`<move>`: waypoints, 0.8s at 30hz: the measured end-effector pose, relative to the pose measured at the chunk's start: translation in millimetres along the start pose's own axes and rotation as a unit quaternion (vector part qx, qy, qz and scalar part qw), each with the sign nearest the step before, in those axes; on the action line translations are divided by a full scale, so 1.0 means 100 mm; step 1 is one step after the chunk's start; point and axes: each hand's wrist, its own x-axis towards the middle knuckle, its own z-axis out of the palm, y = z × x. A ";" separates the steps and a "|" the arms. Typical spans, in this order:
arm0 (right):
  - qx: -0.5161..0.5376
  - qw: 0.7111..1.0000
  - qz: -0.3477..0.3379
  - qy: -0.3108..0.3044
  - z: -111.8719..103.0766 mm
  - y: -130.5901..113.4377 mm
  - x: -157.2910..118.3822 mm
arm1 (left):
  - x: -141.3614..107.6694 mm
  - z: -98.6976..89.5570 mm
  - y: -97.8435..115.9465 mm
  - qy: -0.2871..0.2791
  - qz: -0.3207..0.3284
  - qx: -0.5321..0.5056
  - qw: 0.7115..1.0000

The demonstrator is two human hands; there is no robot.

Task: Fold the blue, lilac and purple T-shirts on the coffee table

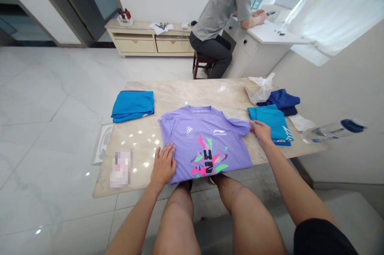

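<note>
A purple T-shirt (pixel 207 135) with a colourful print lies front up on the marble-look table (pixel 186 92), its collar pointing away from me and its lower part at the near edge. My left hand (pixel 164 163) rests flat on its left side, fingers stretched out. At the far right of the shirt, my right hand (pixel 261 132) pinches the end of the sleeve. Just beyond that hand lies a folded bright blue garment (pixel 268 119) with white lettering. A stack of folded blue clothes (pixel 133 105) sits on the table's left part.
Behind the blue garment are a white plastic bag (pixel 259 89) and dark blue clothes (pixel 283 99). A clear bottle (pixel 330 132) with a blue lid stands at the right. Across the room a person (pixel 223 7) sits at a white desk (pixel 279 37), near a low cabinet (pixel 136 43).
</note>
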 end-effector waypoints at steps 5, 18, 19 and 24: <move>-0.039 0.999 -0.004 0.033 -0.16 0.03 -0.06 | 0.00 0.01 0.00 -0.001 0.001 0.000 1.000; -0.281 0.825 -0.381 -0.308 0.49 -0.12 -0.81 | 0.00 0.00 -0.01 -0.016 -0.004 -0.016 1.000; -0.325 0.803 -0.394 -0.307 0.51 0.02 -0.78 | 0.00 0.00 -0.01 -0.020 -0.005 -0.017 1.000; -0.430 0.755 -0.410 -0.275 0.54 0.65 -0.68 | 0.00 -0.04 0.01 -0.029 -0.012 -0.008 0.999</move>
